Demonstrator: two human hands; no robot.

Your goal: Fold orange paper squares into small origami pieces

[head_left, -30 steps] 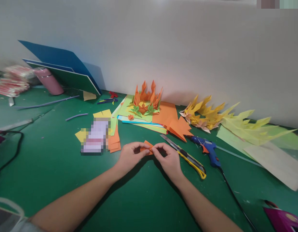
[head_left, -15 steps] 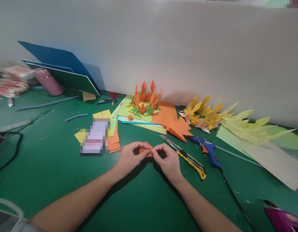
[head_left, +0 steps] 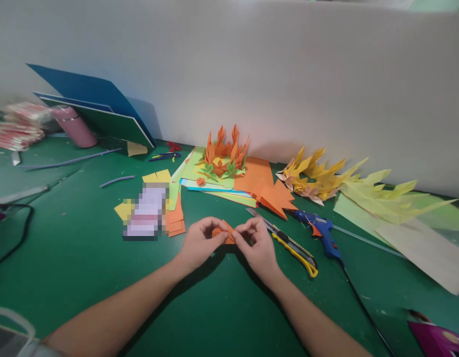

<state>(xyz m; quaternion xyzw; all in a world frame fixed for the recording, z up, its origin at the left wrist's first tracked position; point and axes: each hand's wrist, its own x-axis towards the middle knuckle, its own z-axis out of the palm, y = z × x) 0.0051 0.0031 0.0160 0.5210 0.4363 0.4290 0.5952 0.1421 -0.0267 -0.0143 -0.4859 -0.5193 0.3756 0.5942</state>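
Between my hands is a small folded piece of orange paper [head_left: 228, 238], held just above the green table. My left hand [head_left: 203, 242] pinches its left side between thumb and fingers. On the other side, the thumb and fingertips of my right hand [head_left: 257, 248] close on the paper's right part. The fingers cover some of the folds. A yellow-handled utility knife [head_left: 294, 248] lies just right of my right hand. Left of my left hand rest several orange paper pieces [head_left: 175, 220], partly under a blurred-out phone-like object [head_left: 146, 210].
An orange paper crown [head_left: 225, 153] stands on coloured sheets at the back. Yellow paper crowns [head_left: 318, 173] sit further right. A blue glue gun [head_left: 324, 233] lies with its cord running forward. A pink bottle [head_left: 75, 126] leans by blue and green boards [head_left: 99, 119].
My right hand has shifted slightly left, its thumb now further over the orange paper. The paper has turned a little, showing more of its lower edge. Things on the table stay put.
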